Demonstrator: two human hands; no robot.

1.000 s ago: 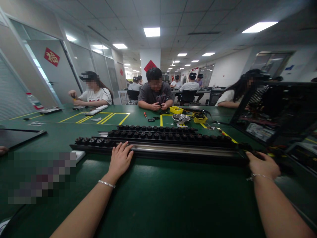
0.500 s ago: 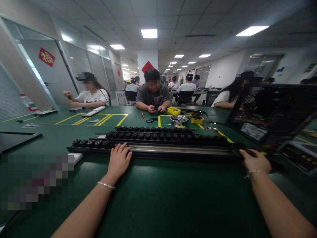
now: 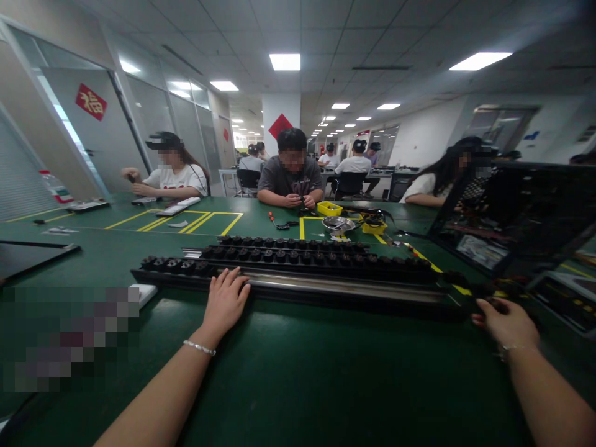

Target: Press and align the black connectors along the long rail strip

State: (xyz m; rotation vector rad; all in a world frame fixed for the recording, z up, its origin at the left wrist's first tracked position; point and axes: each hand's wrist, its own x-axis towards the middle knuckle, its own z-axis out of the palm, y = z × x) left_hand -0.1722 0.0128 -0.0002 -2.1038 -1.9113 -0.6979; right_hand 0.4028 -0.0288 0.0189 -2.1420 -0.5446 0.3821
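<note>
Grip, left hand (image 3: 226,302): fingers spread flat, pressing on the near edge of the long black strip (image 3: 298,282), left of its middle; nothing pinched.

Grip, right hand (image 3: 505,323): fingers curled at the strip's right end, where dark wiring trails off (whether they close on the end or merely touch it cannot be told).

Strip: lies on the green worktop (image 3: 302,372), long axis running left to right between the two grips, a row of black round parts along its top.

Beyond the grips: a second, shorter strip (image 3: 284,242) parallel and just behind; further off, a metal bowl (image 3: 338,223) and yellow trays (image 3: 329,208).

Right of the right grip: an open black case (image 3: 516,217), close by.

Left of the left grip: a white flat piece (image 3: 144,293) beside the strip's end.

Across the worktop: seated people at work.
</note>
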